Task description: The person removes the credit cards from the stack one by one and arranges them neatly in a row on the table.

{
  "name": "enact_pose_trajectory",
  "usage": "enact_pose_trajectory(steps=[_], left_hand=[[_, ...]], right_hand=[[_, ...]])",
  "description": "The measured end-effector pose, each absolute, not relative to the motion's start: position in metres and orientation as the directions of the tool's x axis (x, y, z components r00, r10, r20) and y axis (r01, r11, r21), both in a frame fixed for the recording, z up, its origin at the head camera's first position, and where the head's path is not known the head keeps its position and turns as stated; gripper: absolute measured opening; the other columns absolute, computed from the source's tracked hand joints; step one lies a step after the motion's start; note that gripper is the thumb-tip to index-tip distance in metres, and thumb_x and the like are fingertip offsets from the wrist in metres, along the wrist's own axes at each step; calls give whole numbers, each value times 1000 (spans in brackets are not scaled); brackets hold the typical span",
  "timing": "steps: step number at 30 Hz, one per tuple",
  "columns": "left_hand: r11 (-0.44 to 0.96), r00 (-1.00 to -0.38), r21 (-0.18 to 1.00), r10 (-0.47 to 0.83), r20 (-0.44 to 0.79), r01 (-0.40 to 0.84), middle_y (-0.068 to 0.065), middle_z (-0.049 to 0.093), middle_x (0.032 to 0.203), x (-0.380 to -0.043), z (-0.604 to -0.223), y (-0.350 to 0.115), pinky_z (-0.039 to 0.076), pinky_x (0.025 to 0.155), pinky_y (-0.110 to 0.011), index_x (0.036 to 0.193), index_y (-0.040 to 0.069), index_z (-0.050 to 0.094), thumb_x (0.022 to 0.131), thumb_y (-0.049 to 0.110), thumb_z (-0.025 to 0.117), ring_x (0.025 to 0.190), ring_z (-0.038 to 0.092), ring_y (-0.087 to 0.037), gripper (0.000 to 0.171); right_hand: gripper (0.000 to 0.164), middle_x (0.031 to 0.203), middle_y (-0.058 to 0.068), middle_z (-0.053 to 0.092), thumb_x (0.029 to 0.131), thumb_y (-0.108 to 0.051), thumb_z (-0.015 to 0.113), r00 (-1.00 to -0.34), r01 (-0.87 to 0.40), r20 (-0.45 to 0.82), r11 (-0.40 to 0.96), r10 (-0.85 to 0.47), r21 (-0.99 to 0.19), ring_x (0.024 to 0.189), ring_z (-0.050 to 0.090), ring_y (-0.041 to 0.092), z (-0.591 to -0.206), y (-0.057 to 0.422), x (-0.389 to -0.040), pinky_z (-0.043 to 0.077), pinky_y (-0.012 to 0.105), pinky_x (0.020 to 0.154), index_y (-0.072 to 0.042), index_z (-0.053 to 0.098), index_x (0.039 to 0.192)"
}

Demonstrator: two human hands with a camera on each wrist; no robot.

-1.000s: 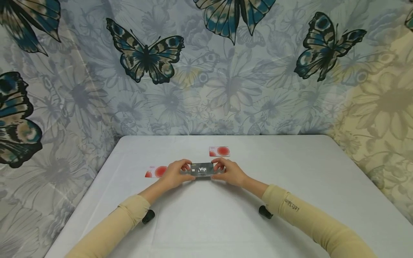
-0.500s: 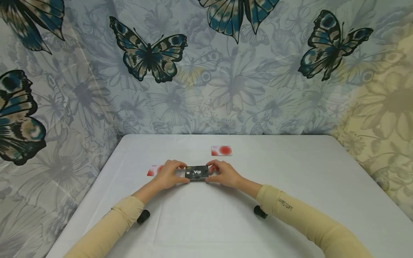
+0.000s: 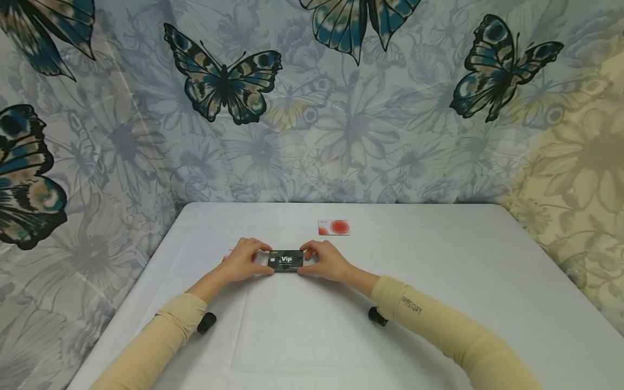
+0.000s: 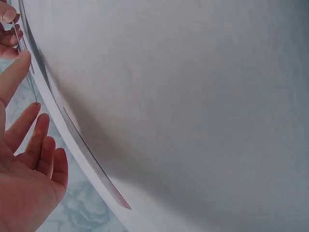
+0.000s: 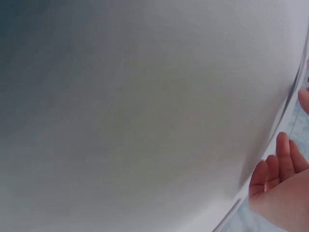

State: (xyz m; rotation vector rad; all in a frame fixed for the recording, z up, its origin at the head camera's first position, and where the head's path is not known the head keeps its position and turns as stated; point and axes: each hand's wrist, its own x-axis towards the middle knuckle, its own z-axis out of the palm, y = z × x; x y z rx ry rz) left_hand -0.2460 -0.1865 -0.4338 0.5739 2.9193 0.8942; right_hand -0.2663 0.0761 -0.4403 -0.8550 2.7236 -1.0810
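Note:
A black card [image 3: 285, 261] printed "Vip" in white is held up level between both hands, just over the white table. My left hand [image 3: 240, 261] pinches its left end, thumb at the near corner and index finger at the far corner. On the opposite end, my right hand [image 3: 325, 262] pinches in the same way. From the left wrist view the card [image 4: 33, 86] appears nearly edge-on as a thin line, the remaining fingers of the left hand [image 4: 29, 169] loosely bent. Only part of the right hand [image 5: 285, 193] enters the right wrist view.
A red-and-white card [image 3: 334, 227] lies flat beyond the right hand. Another red-and-white card [image 3: 227, 253] is mostly covered by the left hand. The white table [image 3: 312, 336] reaches back to a butterfly-patterned curtain [image 3: 341, 157]. Black wrist cameras [image 3: 207, 323] hang under both sleeves.
Both hands have carried the black card to the left, pinching it throughout. The left hand now covers most of the left red-and-white card, which showed more before.

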Motion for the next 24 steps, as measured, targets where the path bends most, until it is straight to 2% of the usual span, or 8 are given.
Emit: enact_pose_trajectory(steps=[11,24], left_hand=[[779,-939,546,342,40,307,-9,58,120,-248,-434,-201,39,93,-46,123,8,64,79,32,82,113,42,-28,53],[786,-930,519,366,47,335,-12,55,124,-252,-436,-216,37,91,-51,123,10,65,81,34,80,116,39,-33,52]], right_hand=[[47,93,1,64,77,-23,83,-830,-491,130,601,-542,-630,90,49,20,-439,60,-268,38,32,81,-6,65,116],[46,92,1,60,76,-28,84,-850,-472,98,666,-517,-577,90,47,20,-439,42,-271,39,33,79,-7,67,114]])
